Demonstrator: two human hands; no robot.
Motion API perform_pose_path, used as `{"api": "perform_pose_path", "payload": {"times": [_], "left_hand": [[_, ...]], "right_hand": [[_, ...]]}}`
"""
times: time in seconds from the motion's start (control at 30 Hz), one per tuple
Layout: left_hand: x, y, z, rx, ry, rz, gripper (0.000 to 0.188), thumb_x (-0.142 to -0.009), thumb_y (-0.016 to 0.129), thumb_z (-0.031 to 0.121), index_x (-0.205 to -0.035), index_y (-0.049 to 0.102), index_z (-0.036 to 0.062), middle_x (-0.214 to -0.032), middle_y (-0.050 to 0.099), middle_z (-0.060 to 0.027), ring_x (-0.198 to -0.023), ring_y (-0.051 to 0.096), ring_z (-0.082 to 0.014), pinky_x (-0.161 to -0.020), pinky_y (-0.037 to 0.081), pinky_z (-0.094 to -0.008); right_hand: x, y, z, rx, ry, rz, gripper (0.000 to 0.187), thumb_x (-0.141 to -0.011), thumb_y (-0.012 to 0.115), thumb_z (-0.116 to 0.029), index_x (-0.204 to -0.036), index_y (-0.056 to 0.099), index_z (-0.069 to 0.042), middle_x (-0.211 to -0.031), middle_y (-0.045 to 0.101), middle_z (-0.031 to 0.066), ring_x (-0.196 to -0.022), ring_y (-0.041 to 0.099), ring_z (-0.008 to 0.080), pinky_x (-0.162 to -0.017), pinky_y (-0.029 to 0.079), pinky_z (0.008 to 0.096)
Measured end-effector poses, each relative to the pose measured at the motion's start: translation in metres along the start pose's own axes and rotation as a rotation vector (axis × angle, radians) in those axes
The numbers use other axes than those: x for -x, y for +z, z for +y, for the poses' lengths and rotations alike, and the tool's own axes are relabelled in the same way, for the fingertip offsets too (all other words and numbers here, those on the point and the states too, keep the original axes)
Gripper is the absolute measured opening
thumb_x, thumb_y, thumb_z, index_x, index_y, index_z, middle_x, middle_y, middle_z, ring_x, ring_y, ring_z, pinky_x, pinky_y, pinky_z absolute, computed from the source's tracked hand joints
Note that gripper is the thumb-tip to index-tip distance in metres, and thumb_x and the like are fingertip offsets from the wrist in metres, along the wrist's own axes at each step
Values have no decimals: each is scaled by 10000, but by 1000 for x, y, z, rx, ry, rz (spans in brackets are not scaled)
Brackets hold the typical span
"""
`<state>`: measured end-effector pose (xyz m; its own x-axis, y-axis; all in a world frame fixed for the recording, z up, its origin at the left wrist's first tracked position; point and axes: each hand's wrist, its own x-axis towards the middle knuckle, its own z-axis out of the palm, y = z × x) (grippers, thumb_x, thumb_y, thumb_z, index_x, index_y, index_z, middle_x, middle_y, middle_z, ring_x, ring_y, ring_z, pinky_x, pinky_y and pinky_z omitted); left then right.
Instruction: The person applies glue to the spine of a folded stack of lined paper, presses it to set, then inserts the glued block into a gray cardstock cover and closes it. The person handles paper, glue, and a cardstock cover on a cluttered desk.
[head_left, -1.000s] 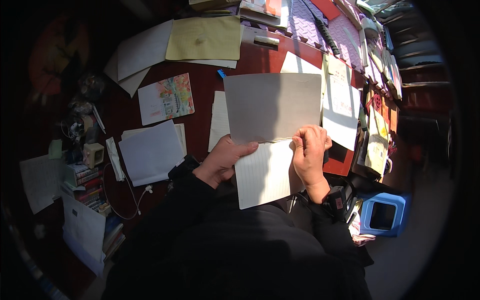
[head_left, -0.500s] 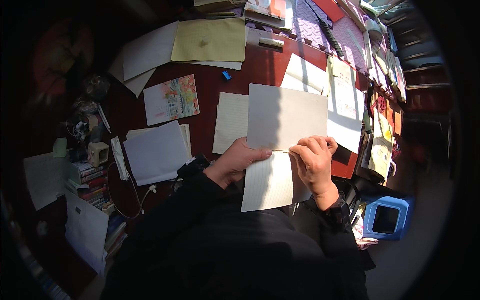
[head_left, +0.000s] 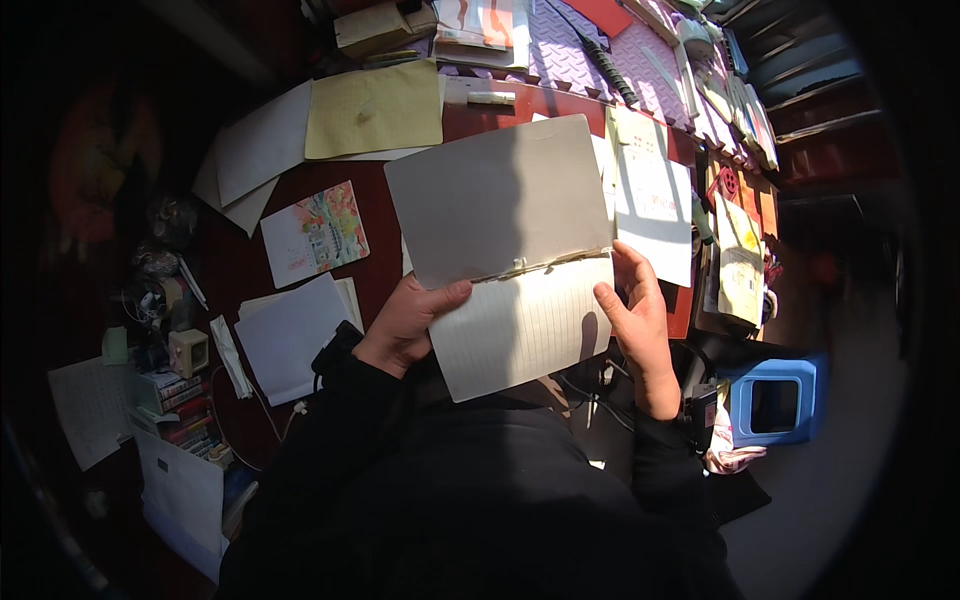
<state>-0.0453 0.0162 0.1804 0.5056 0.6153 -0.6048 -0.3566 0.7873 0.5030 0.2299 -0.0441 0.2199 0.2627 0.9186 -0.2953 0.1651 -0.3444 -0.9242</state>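
Observation:
A notebook with a plain grey cover (head_left: 490, 200) folded up and away lies opened in front of me, tilted. Its cream lined page (head_left: 520, 335) faces me, and the binding along the fold looks torn and ragged. My left hand (head_left: 405, 325) grips the left edge near the fold, thumb on top and fingers underneath. At the right edge my right hand (head_left: 640, 320) cradles the notebook, its thumb at the page margin and its other fingers partly behind the edge. A band of sunlight crosses the pages.
On the dark red desk lie a colourful booklet (head_left: 320, 235), white paper (head_left: 290, 340), a yellowish sheet (head_left: 375, 110) and white sheets (head_left: 655, 225). Purple foam mats (head_left: 570, 55) run along the far side. A blue plastic stool (head_left: 780, 400) stands at right; books (head_left: 180, 390) are stacked left.
The notebook has come closer, moved left and tilted. My right hand has left its pinch at the fold and shifted to the right edge. The view has turned slightly.

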Motion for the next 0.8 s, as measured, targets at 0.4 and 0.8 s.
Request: {"api": "perform_pose_path", "payload": {"times": [0.4, 0.8], "left_hand": [[4, 69, 17, -1305, 1164, 541, 598, -797, 766, 49, -1347, 532, 59, -1320, 502, -136, -1244, 452, -316, -1052, 352, -419], [-19, 135, -26, -1443, 1153, 172, 158, -783, 753, 124, -884, 632, 111, -883, 600, -3, -860, 577, -232, -779, 399, -376]], "right_hand": [[6, -10, -21, -614, 163, -130, 375, -957, 592, 5, -1309, 477, 63, -960, 662, 54, -777, 591, 31, -730, 489, 167], [21, -12, -4, -570, 29, -96, 188, -1003, 594, -71, -1173, 540, -10, -884, 596, -33, -629, 420, -7, -553, 324, 155]]}}
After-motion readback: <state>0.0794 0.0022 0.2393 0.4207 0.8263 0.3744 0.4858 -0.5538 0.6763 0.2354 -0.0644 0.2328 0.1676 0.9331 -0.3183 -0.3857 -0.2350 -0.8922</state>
